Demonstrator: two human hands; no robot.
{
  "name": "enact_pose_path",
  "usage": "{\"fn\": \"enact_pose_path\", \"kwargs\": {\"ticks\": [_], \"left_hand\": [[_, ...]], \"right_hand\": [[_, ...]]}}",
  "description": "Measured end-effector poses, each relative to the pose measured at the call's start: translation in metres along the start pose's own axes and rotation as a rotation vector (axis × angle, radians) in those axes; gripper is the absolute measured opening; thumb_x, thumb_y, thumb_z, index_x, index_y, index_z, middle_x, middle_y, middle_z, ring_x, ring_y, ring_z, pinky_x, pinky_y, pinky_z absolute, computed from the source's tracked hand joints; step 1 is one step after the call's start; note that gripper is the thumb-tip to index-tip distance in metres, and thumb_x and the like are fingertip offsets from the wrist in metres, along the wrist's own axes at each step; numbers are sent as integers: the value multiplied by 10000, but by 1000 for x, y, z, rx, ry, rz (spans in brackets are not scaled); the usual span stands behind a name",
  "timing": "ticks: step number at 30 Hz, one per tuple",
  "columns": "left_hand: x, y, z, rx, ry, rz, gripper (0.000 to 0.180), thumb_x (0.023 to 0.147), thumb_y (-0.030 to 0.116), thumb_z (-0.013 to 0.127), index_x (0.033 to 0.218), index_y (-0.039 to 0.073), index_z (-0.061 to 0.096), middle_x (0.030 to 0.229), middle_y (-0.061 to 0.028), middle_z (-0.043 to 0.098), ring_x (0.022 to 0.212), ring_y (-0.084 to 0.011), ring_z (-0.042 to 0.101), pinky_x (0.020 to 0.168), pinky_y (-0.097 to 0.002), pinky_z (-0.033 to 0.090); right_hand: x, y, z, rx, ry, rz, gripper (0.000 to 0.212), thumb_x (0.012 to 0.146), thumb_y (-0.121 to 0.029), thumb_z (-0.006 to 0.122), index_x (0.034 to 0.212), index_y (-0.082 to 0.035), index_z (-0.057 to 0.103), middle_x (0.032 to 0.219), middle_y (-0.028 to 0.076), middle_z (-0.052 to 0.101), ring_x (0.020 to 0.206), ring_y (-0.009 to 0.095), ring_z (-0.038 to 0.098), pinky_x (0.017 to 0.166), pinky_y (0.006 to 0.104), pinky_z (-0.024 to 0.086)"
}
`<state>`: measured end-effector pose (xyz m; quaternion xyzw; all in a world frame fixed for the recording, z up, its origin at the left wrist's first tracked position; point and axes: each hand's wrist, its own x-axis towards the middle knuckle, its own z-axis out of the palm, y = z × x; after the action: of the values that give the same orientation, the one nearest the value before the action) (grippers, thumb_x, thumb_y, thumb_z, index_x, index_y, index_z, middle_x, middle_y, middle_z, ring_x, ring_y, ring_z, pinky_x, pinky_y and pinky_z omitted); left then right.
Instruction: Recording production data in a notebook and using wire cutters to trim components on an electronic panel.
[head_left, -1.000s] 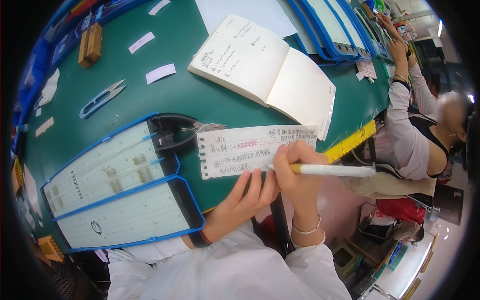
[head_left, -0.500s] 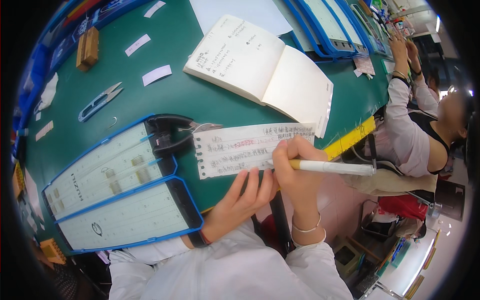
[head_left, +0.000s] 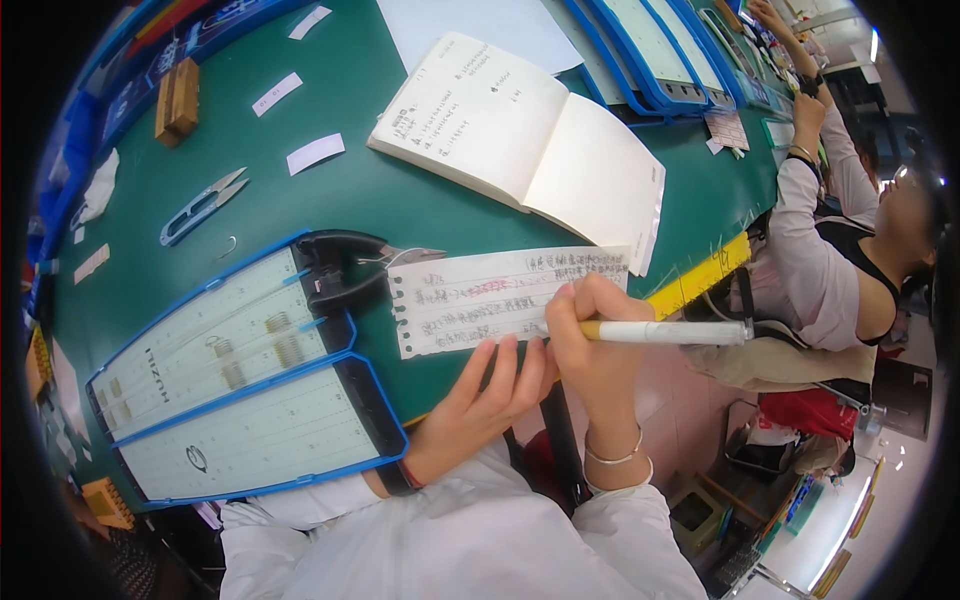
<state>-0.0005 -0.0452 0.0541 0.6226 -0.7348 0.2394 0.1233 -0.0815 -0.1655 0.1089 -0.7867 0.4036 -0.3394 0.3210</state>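
Note:
A torn sheet of lined paper (head_left: 440,310), covered in handwriting, lies at the near edge of the table. My right hand (head_left: 595,330) grips a white pen (head_left: 670,332), its tip hidden by my fingers over the sheet's lower lines. Along the sheet's bottom edge rest the outstretched fingers of my left hand (head_left: 495,390), holding nothing. Left of the sheet are black-handled pliers (head_left: 345,265), partly over a blue-framed tray (head_left: 230,345) with small coiled pieces on its pale board. An open notebook (head_left: 480,120) with handwriting on its left page lies beyond the sheet.
Thread snips (head_left: 205,205), paper strips (head_left: 315,152) and a wooden block (head_left: 177,102) lie on the green table (head_left: 330,205). More blue-framed trays (head_left: 655,55) stand at the far right. A yellow strip (head_left: 700,275) marks the table's right edge, where a co-worker (head_left: 835,240) sits.
A few more pen strokes show on the sheet's lowest line. My hands have barely moved. The co-worker's hands have shifted, one reaching farther up and away.

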Motion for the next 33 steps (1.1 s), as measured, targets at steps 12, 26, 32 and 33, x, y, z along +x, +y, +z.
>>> {"fn": "enact_pose_path", "kwargs": {"ticks": [12, 26, 32, 33], "left_hand": [[0, 0, 0, 5, 4, -2, 343, 855, 186, 548, 1196, 159, 576, 1226, -50, 469, 1165, -223, 457, 997, -347, 432], [3, -1, -4, 21, -52, -4, 385, 870, 206, 503, 1246, 125, 486, 1230, -40, 419, 1185, -186, 429, 1019, -318, 411], [2, 1, -3, 62, -47, -42, 449, 882, 212, 491, 1320, 126, 443, 1227, -38, 421, 1170, -182, 426, 1022, -317, 400], [1, 1, -3, 68, -58, -26, 463, 882, 215, 487, 1333, 126, 433, 1230, -35, 420, 1167, -181, 425, 1023, -317, 397]], "right_hand": [[0, 1, 3, 95, 18, -9, 301, 738, 69, 583, 555, -24, 362, 456, 12, 348, 415, 60, 288, 396, 248, 247], [3, -2, 1, 40, -9, -41, 289, 718, 62, 597, 546, -23, 382, 462, 38, 385, 399, 86, 337, 399, 251, 288], [-4, 7, -9, 296, 65, 72, 244, 779, 36, 647, 616, -32, 477, 544, 30, 522, 473, 34, 446, 437, 216, 349], [-4, 8, -10, 417, 124, 176, 228, 806, 19, 662, 655, -31, 499, 583, 18, 550, 511, 17, 463, 450, 204, 354]]}}
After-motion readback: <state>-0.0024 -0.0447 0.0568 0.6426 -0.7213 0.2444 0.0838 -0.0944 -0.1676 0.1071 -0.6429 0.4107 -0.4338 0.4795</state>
